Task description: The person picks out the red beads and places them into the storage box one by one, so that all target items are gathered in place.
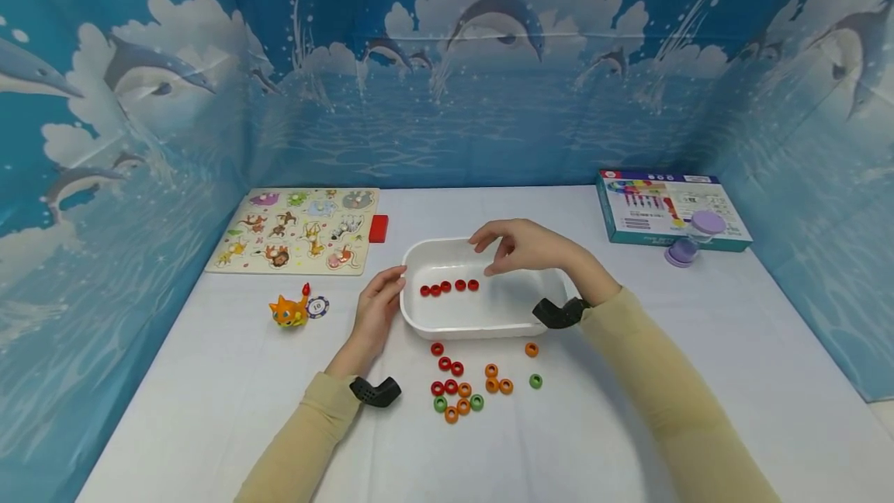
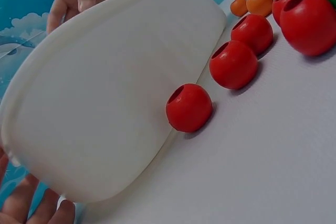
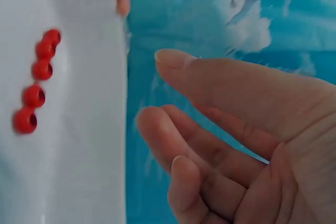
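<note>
A white tray holds several red beads set in a row along its left half. At the tray's left end, my left hand touches the rim with its fingers. My right hand hovers over the tray, to the right of the bead row. Its thumb and fingers are apart, with nothing between them. Just in front of the tray lie loose red beads, orange beads and green beads.
An animal puzzle board lies at the back left, a red block beside it. Nearer stand an orange cat toy and a round chip. A flat box and a purple-ended container occupy the back right.
</note>
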Action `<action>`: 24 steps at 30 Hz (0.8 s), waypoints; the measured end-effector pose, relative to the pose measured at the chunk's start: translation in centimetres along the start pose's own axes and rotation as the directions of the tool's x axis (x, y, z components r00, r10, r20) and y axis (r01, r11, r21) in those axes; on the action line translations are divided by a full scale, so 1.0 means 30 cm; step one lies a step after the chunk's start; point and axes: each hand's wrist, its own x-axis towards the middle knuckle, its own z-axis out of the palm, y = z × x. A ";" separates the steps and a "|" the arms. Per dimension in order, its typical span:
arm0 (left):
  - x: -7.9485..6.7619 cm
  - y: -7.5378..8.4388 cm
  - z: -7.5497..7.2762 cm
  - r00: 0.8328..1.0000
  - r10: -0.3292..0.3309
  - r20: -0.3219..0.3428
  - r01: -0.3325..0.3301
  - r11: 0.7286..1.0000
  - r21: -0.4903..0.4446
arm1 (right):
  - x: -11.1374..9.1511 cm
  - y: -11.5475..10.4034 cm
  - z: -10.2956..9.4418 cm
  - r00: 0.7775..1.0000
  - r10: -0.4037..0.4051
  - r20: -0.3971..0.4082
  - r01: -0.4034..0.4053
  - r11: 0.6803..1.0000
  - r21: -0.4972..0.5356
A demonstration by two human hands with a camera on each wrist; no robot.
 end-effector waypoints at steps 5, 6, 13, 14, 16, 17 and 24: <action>-0.001 0.007 0.000 1.000 0.010 0.009 -0.010 1.000 0.014 | -0.083 -0.066 0.070 0.992 -0.126 0.026 0.124 0.991 0.048; -0.001 0.007 0.000 1.000 0.012 0.009 -0.012 1.000 0.014 | -0.095 -0.071 0.093 0.990 -0.138 0.036 0.135 0.989 0.062; 0.000 0.000 0.001 1.000 0.007 0.001 -0.008 1.000 0.016 | -0.149 -0.066 0.269 0.990 -0.115 0.075 0.104 0.985 0.138; -0.001 0.000 0.002 1.000 0.006 0.002 -0.006 1.000 0.018 | -0.155 -0.063 0.289 0.990 -0.109 0.087 0.095 0.984 0.148; -0.001 -0.001 0.002 1.000 0.005 0.004 -0.005 1.000 0.019 | -0.168 -0.059 0.324 0.989 -0.101 0.110 0.082 0.983 0.166; -0.002 -0.001 0.003 1.000 0.004 0.003 -0.004 1.000 0.021 | -0.173 -0.055 0.338 0.987 -0.105 0.119 0.083 0.981 0.175; -0.004 0.001 0.005 1.000 0.005 -0.005 -0.005 1.000 0.018 | -0.179 -0.006 0.436 0.996 -0.094 0.009 0.092 0.990 0.108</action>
